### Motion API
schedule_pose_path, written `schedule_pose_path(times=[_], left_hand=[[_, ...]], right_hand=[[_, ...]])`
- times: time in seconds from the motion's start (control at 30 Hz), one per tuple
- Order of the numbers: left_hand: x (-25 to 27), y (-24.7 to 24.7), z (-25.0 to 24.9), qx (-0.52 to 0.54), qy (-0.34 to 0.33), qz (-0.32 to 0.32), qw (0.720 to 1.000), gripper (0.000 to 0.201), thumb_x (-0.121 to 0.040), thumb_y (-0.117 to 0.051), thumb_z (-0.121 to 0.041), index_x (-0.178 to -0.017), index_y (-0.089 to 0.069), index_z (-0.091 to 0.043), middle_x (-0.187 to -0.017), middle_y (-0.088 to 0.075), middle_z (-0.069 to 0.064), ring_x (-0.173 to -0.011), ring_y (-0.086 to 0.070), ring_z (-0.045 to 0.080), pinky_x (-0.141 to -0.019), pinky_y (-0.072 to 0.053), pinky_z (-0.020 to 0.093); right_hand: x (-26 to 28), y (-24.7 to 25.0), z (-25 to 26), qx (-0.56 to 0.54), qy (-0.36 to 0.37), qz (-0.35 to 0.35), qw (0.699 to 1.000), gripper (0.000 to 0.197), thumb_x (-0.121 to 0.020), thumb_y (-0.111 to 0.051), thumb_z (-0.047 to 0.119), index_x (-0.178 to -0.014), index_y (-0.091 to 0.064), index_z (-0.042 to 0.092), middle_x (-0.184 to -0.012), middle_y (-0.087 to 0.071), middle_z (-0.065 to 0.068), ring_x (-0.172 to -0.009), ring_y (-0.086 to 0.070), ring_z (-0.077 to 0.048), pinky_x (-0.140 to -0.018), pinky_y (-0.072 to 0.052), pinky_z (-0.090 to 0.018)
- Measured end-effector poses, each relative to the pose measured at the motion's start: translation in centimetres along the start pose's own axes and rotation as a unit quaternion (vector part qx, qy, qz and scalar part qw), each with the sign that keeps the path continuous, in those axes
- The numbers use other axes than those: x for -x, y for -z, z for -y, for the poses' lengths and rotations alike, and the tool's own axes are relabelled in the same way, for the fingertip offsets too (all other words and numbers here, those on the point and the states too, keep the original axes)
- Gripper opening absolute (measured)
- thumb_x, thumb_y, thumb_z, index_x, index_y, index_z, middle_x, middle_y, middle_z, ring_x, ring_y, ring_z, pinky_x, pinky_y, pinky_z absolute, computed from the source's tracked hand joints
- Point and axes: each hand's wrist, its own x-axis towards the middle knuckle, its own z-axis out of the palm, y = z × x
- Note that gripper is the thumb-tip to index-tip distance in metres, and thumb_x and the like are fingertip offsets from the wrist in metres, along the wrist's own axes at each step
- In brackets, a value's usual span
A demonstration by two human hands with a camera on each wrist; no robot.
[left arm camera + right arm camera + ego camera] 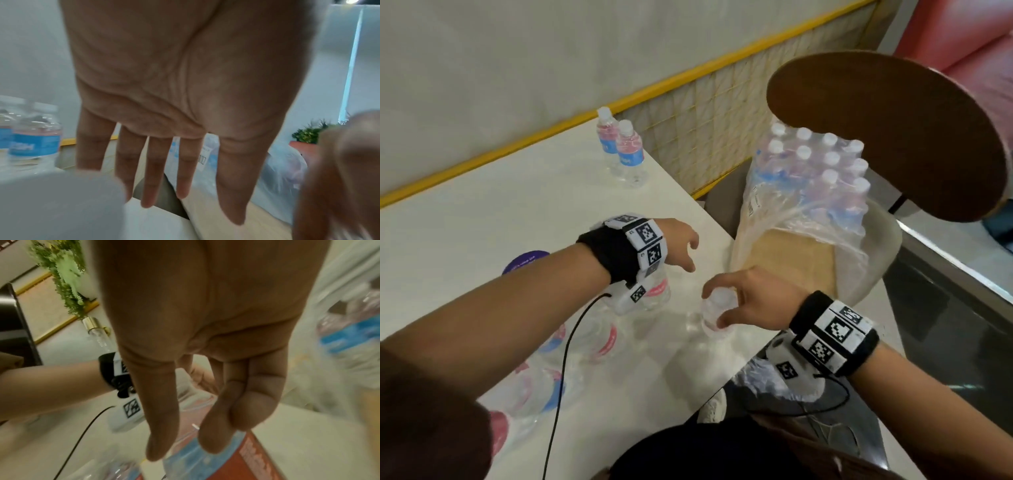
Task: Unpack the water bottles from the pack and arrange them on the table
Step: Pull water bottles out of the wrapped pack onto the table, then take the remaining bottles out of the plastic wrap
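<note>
Near the counter (482, 219) edge at about five o'clock, the right hand (753, 301) pinches an apparently upright bottle (717, 313) by its cap, while the left hand (678, 246), fingers (156, 170) loosely spread and empty, hovers at eleven o'clock from it.

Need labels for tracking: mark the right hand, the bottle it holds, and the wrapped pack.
right hand (760, 301), head view, back of hand
bottle (717, 303), head view, white cap
wrapped pack (811, 178), head view, plastic over bottles
</note>
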Motion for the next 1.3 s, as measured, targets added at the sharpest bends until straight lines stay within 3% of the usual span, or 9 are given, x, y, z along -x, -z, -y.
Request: schedule_pose_path(times=[0.13,0.3,0.4,0.5,0.67,0.83,0.93,1.03,1.3], left_hand=[[2.7,0.0,2.1,0.046,0.013,-0.029,0.998,0.054,-0.090,-0.056,-0.045,-0.136,-0.046,-0.020,-0.138,-0.048,0.003,-0.125,-0.047,0.022,-0.102,-0.038,0.033],[8.5,-0.5,6.0,0.141,0.031,-0.094,0.985,0.050,-0.090,-0.053,-0.047,-0.134,-0.047,-0.024,-0.139,-0.048,0.000,-0.127,-0.045,0.018,-0.103,-0.035,0.030],[12.4,-1.5,9.5,0.242,0.061,-0.151,0.956,0.046,-0.090,-0.055,-0.046,-0.131,-0.050,-0.026,-0.137,-0.051,-0.002,-0.127,-0.046,0.015,-0.101,-0.034,0.026],[16.0,-3.6,13.2,0.341,0.100,-0.206,0.911,0.040,-0.091,-0.056,-0.040,-0.127,-0.054,-0.025,-0.134,-0.054,-0.002,-0.126,-0.048,0.015,-0.102,-0.036,0.028],[19.3,-8.2,17.7,0.423,0.178,-0.239,0.856,0.038,-0.094,-0.053,-0.036,-0.127,-0.055,-0.018,-0.131,-0.056,0.001,-0.120,-0.053,0.017,-0.100,-0.041,0.029],[19.5,-12.2,19.4,0.397,0.221,-0.135,0.881,0.041,-0.096,-0.046,-0.042,-0.129,-0.053,-0.020,-0.136,-0.052,0.002,-0.122,-0.048,0.019,-0.099,-0.036,0.027],[19.1,-13.1,19.1,0.378,0.219,-0.087,0.895,0.041,-0.096,-0.042,-0.047,-0.130,-0.053,-0.027,-0.142,-0.047,0.000,-0.127,-0.044,0.020,-0.109,-0.033,0.035],[18.9,-13.1,19.0,0.377,0.213,-0.088,0.897,0.040,-0.096,-0.042,-0.047,-0.128,-0.055,-0.027,-0.141,-0.047,0.000,-0.127,-0.044,0.020,-0.108,-0.033,0.035],[23.2,-13.7,22.0,0.448,0.211,-0.175,0.851,0.040,-0.096,-0.044,-0.043,-0.130,-0.053,-0.023,-0.136,-0.051,-0.004,-0.127,-0.044,0.016,-0.103,-0.032,0.030]], right_hand=[[-2.0,-3.8,2.9,-0.011,0.046,0.072,0.996,0.041,-0.073,-0.074,0.034,-0.111,-0.058,0.038,-0.084,-0.066,0.006,-0.062,-0.051,0.000,-0.068,-0.047,-0.025],[-4.3,-7.2,5.7,-0.027,0.070,0.082,0.994,0.044,-0.074,-0.073,0.033,-0.114,-0.055,0.039,-0.106,-0.065,0.012,-0.066,-0.049,0.004,-0.076,-0.048,-0.024],[-4.9,-8.2,6.9,-0.058,0.069,0.062,0.994,0.049,-0.076,-0.074,0.032,-0.120,-0.052,0.036,-0.102,-0.059,0.023,-0.065,-0.053,0.007,-0.069,-0.039,-0.012],[-5.4,-8.0,7.1,-0.135,0.027,0.070,0.988,0.055,-0.076,-0.074,0.040,-0.123,-0.047,0.042,-0.123,-0.056,0.009,-0.074,-0.062,-0.008,-0.079,-0.051,-0.026],[-5.8,-7.2,6.4,-0.342,-0.123,0.062,0.929,0.041,-0.080,-0.067,0.044,-0.113,-0.056,0.022,-0.114,-0.062,-0.009,-0.080,-0.066,-0.020,-0.087,-0.055,-0.041],[-7.7,-9.0,5.6,-0.493,-0.288,-0.032,0.821,0.075,-0.072,-0.057,0.072,-0.131,-0.033,0.033,-0.125,-0.045,-0.019,-0.106,-0.059,-0.041,-0.071,-0.057,-0.054],[-8.4,-10.2,6.0,-0.579,-0.275,0.030,0.767,0.070,-0.072,-0.048,0.079,-0.127,-0.041,0.037,-0.125,-0.047,-0.022,-0.102,-0.061,-0.046,-0.076,-0.053,-0.061],[-8.7,-11.1,6.4,-0.584,-0.262,0.054,0.766,0.066,-0.076,-0.040,0.080,-0.124,-0.051,0.036,-0.122,-0.055,-0.019,-0.102,-0.064,-0.040,-0.083,-0.051,-0.062],[-7.9,-12.1,5.3,-0.645,-0.254,0.002,0.721,0.074,-0.080,-0.037,0.077,-0.144,-0.012,0.050,-0.132,-0.044,-0.020,-0.110,-0.058,-0.046,-0.091,-0.044,-0.065]])
